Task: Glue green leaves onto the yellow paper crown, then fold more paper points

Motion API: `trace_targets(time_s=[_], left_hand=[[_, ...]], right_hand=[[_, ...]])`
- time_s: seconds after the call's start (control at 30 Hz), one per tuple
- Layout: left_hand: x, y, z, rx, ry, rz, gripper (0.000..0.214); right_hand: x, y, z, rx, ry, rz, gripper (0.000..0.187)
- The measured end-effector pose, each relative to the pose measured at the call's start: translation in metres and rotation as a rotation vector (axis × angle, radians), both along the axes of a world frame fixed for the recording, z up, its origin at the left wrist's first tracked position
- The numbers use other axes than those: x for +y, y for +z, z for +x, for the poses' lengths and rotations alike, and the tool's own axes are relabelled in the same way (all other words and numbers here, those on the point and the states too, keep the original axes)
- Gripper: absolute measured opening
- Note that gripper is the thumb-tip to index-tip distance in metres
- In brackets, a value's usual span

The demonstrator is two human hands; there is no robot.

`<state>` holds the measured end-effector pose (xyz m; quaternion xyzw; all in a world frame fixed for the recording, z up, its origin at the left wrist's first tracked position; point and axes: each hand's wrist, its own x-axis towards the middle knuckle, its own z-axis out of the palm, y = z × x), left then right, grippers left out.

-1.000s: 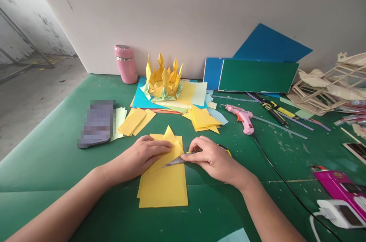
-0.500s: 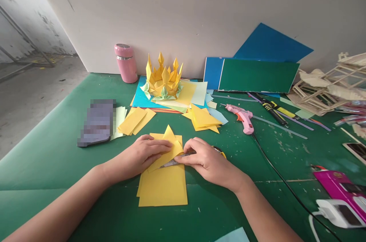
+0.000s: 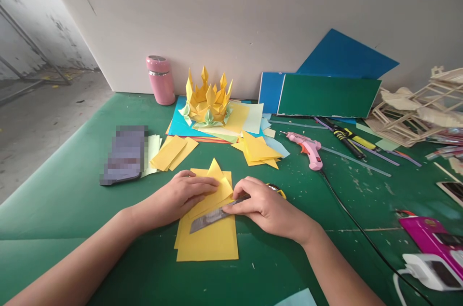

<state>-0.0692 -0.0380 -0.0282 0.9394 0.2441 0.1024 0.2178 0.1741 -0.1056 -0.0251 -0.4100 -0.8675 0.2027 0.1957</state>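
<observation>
My left hand (image 3: 190, 195) lies flat with fingers stretched over a folded yellow paper (image 3: 222, 192), pressing it down. Under that sheet sit flat yellow paper sheets (image 3: 208, 245). My right hand (image 3: 262, 207) is closed around a utility knife (image 3: 210, 219). Its long grey blade points left across the yellow sheets, just below the folded paper's near edge. Part of the knife's yellow and black handle shows behind my right hand; the rest is hidden by my fingers.
Beyond my hands stand a yellow paper crown (image 3: 208, 103) and a pink bottle (image 3: 161, 84). Folded yellow pieces (image 3: 258, 149) lie nearer. On the right are a pink glue gun (image 3: 307, 149) with a black cord, pliers (image 3: 347, 139) and a stick model (image 3: 405, 113). A phone (image 3: 125, 156) rests left.
The knife blade, earlier mostly covered by the folded paper, now lies fully out on the near side of it. My left hand stays in place on the paper.
</observation>
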Motion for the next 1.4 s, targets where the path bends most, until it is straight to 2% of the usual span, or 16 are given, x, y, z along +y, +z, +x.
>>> trace_targets(time_s=[0.1,0.23,0.37,0.5,0.6,0.7,0.87,0.97,1.1,1.27,1.33,1.4], left_hand=[[0.0,-0.001,-0.001,-0.007,-0.009,0.014,0.035],[0.001,0.0,-0.002,0.023,-0.018,0.02,0.038],[0.002,0.004,-0.002,0.061,-0.072,0.0,0.045],[0.0,0.008,-0.001,0.03,-0.035,0.013,0.033],[-0.003,0.008,-0.001,-0.014,-0.04,0.018,0.038],[-0.005,0.006,0.0,-0.046,-0.04,0.002,0.039],[-0.008,0.003,0.0,-0.136,-0.026,-0.051,0.042],[-0.008,0.001,0.0,-0.187,0.003,-0.067,0.04],[-0.003,0.002,-0.001,-0.279,0.142,0.01,0.028],[0.009,0.003,-0.01,-0.379,0.493,0.229,0.016],[0.015,0.002,-0.015,-0.352,0.625,0.302,0.017],[0.019,0.001,-0.02,-0.296,0.701,0.354,0.021]], right_hand=[[0.0,-0.001,0.01,0.077,-0.017,-0.036,0.026],[0.003,-0.004,0.023,0.152,-0.226,0.06,0.029],[0.006,-0.008,0.028,0.042,-0.421,0.185,0.03],[0.01,-0.014,0.029,-0.129,-0.464,0.211,0.032],[0.011,-0.014,0.025,-0.168,-0.463,0.266,0.031],[0.009,-0.011,0.013,-0.113,-0.404,0.289,0.033],[0.005,-0.009,-0.011,-0.034,-0.152,0.164,0.051],[0.005,-0.01,-0.016,-0.046,-0.111,0.07,0.061],[0.005,-0.012,-0.016,-0.018,-0.148,0.032,0.07],[0.005,-0.013,-0.015,0.069,-0.119,0.078,0.088],[0.005,-0.014,-0.015,0.068,-0.115,0.098,0.081],[0.006,-0.015,-0.014,0.056,-0.076,0.148,0.054]])
